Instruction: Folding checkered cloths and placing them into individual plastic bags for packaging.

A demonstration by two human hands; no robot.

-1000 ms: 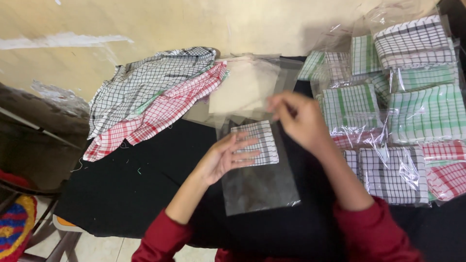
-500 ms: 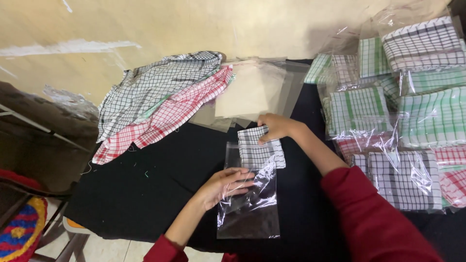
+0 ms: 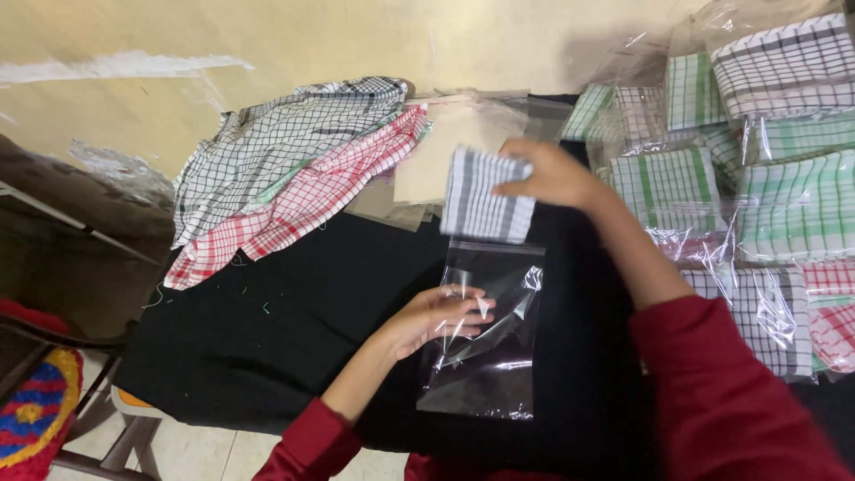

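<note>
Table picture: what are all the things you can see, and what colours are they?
Folded cloth: one, grey-and-white checked, held above the bag.
Plastic bag: one, clear, on the black table cover.
Loose cloths: a pile, black-white and red-white checked, far left by the wall.
Bagged cloths: many, green, grey and red checked, stacked right.
Chair cushion: one, red, blue and yellow, lower left.
Left hand: on the bag.
Right hand: holding the folded cloth.
</note>
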